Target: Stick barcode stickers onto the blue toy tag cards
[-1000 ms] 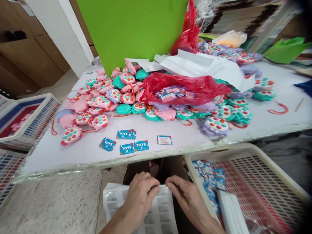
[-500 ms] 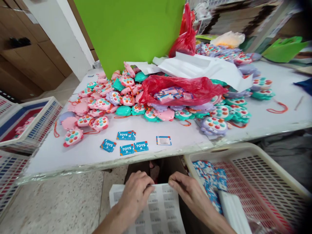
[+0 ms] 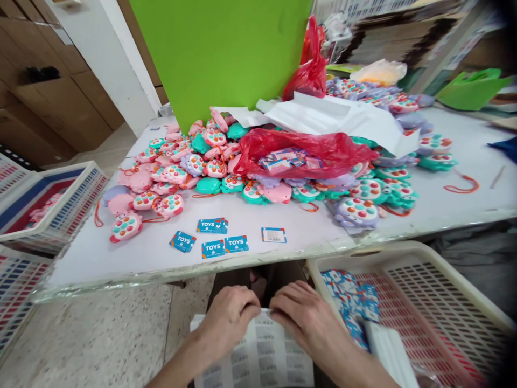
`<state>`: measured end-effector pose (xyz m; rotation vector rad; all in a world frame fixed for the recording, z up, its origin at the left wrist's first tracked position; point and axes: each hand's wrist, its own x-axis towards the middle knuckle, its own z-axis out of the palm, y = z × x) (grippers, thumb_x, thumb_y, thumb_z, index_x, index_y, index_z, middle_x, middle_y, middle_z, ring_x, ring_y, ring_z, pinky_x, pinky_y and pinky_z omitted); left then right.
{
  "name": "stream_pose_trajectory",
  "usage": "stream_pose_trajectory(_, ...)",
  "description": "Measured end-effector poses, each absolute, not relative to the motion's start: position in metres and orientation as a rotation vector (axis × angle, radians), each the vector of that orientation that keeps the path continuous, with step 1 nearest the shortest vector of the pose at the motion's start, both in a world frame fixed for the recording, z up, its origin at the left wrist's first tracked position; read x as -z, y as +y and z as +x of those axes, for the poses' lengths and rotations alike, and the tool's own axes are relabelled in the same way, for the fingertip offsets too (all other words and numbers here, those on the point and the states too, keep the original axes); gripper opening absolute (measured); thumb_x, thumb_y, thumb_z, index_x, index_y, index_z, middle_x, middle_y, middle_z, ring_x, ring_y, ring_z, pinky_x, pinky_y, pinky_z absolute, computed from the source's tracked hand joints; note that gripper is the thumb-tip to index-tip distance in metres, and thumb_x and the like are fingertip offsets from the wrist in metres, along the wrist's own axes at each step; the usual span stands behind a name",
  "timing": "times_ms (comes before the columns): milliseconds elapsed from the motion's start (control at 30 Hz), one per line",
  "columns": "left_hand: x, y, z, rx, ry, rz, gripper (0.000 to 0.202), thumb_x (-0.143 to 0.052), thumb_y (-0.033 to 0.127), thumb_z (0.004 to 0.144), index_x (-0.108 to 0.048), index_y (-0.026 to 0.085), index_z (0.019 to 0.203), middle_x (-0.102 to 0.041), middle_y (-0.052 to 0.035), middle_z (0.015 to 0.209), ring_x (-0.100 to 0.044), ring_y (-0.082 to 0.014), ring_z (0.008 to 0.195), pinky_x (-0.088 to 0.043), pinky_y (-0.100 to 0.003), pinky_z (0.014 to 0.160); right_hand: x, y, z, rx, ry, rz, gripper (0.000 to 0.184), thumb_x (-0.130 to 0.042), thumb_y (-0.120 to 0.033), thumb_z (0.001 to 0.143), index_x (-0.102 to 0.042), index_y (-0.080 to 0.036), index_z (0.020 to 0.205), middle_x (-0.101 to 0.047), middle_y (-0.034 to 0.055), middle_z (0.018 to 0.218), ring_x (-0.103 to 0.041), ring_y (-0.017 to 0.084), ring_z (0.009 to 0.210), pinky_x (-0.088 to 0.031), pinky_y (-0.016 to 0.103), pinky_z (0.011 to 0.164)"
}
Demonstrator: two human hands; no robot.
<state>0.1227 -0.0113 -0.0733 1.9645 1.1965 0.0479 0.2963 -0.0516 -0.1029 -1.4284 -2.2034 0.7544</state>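
Observation:
Over my lap, below the table's front edge, is a white sheet of printed labels (image 3: pixel 258 353). My left hand (image 3: pixel 234 310) pinches its top edge near the middle. Close beside it, my right hand (image 3: pixel 299 312) grips the same edge, with fingers curled over the paper. Both forearms cover the sides of the sheet. Just ahead on the table lie several blue "TOYS" cards (image 3: pixel 213 248) and one card turned to its printed back (image 3: pixel 273 235).
Pink, green and purple animal-shaped toys (image 3: pixel 173 175) are heaped across the table (image 3: pixel 153 258). A red plastic bag (image 3: pixel 339 153) with cards lies on them. To my right stands a cream basket (image 3: pixel 407 250) holding blue cards; more baskets (image 3: pixel 86 172) are at left.
My right hand has moved left along the top edge, closer to my left hand. The sheet has shifted slightly right, and the whole view has tilted a little.

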Motion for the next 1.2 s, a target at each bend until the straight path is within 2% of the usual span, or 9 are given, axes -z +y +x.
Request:
stream_pose_trajectory(200, 0.067, -0.009, 0.118, -0.014, 1.234, 1.942, 0.011, -0.057, 0.014, 0.074, -0.067, 0.016, 0.076, -0.063, -0.0012, 0.076, -0.055, -0.0152, 0.075, -0.035, -0.023, 0.068, 0.098, -0.049, 0.299, -0.936, -2.147, -1.514, 0.018, -0.046, -0.017, 0.089, -0.059, -0.018, 0.077, -0.059, 0.0001, 0.075, -0.054, 0.016, 0.073, -0.037, 0.028, 0.068)
stream_pose_trajectory(300, 0.069, -0.009, 0.116, -0.011, 1.208, 1.947, 0.016, -0.053, 0.014, 0.076, -0.068, 0.015, 0.072, -0.063, -0.0022, 0.071, -0.054, -0.0149, 0.073, -0.034, -0.024, 0.066, 0.096, -0.048, 0.300, -0.888, -2.238, -1.490, 0.022, -0.041, -0.016, 0.091, -0.058, -0.017, 0.077, -0.058, 0.0010, 0.076, -0.054, 0.016, 0.073, -0.036, 0.031, 0.071)
stream_pose_trajectory(500, 0.064, -0.005, 0.115, -0.074, 1.151, 1.770, 0.018, -0.051, 0.015, 0.072, -0.069, 0.014, 0.071, -0.061, 0.0004, 0.065, -0.052, -0.0115, 0.063, -0.032, -0.021, 0.059, 0.095, -0.048, 0.293, -0.962, -2.121, -1.477, 0.009, -0.053, -0.020, 0.086, -0.060, -0.020, 0.081, -0.060, -0.0006, 0.079, -0.055, 0.016, 0.076, -0.037, 0.027, 0.069)
stream_pose_trajectory(733, 0.057, -0.006, 0.119, -0.106, 1.108, 1.782, 0.020, -0.048, 0.015, 0.073, -0.066, 0.015, 0.068, -0.050, 0.0044, 0.055, -0.046, -0.0090, 0.057, -0.029, -0.020, 0.056, 0.085, -0.045, 0.297, -1.038, -2.222, -1.410, 0.022, -0.039, -0.021, 0.092, -0.057, -0.019, 0.079, -0.059, -0.0002, 0.076, -0.054, 0.015, 0.074, -0.036, 0.027, 0.068)
stream_pose_trajectory(833, 0.058, -0.006, 0.123, -0.124, 1.105, 1.770, 0.019, -0.048, 0.015, 0.072, -0.066, 0.015, 0.066, -0.045, 0.0051, 0.051, -0.043, -0.0087, 0.054, -0.027, -0.020, 0.053, 0.083, -0.044, 0.296, -1.032, -2.184, -1.440, 0.019, -0.043, -0.022, 0.091, -0.057, -0.018, 0.078, -0.059, 0.0005, 0.078, -0.054, 0.016, 0.074, -0.036, 0.027, 0.068)
stream_pose_trajectory(933, 0.059, -0.007, 0.122, -0.121, 1.125, 1.739, 0.016, -0.050, 0.017, 0.070, -0.067, 0.016, 0.069, -0.053, 0.0044, 0.056, -0.048, -0.0098, 0.057, -0.030, -0.020, 0.054, 0.084, -0.043, 0.296, -1.111, -2.111, -1.433, 0.015, -0.047, -0.021, 0.088, -0.058, -0.019, 0.077, -0.060, -0.0007, 0.075, -0.055, 0.014, 0.072, -0.036, 0.025, 0.064)
stream_pose_trajectory(1033, 0.058, -0.009, 0.116, -0.077, 1.204, 1.730, 0.014, -0.053, 0.018, 0.068, -0.067, 0.018, 0.072, -0.062, 0.0022, 0.066, -0.054, -0.0126, 0.065, -0.033, -0.021, 0.058, 0.086, -0.043, 0.301, -1.151, -2.098, -1.426, 0.019, -0.043, -0.021, 0.089, -0.057, -0.019, 0.076, -0.059, -0.0010, 0.073, -0.054, 0.014, 0.070, -0.035, 0.024, 0.063)
stream_pose_trajectory(1200, 0.056, -0.010, 0.102, -0.096, 1.294, 1.757, 0.015, -0.053, 0.017, 0.066, -0.067, 0.016, 0.071, -0.064, -0.0010, 0.072, -0.054, -0.0151, 0.070, -0.034, -0.024, 0.062, 0.087, -0.046, 0.313, -1.136, -2.098, -1.494, 0.028, -0.036, -0.026, 0.091, -0.052, -0.018, 0.070, -0.055, -0.0003, 0.068, -0.051, 0.014, 0.064, -0.034, 0.024, 0.059)
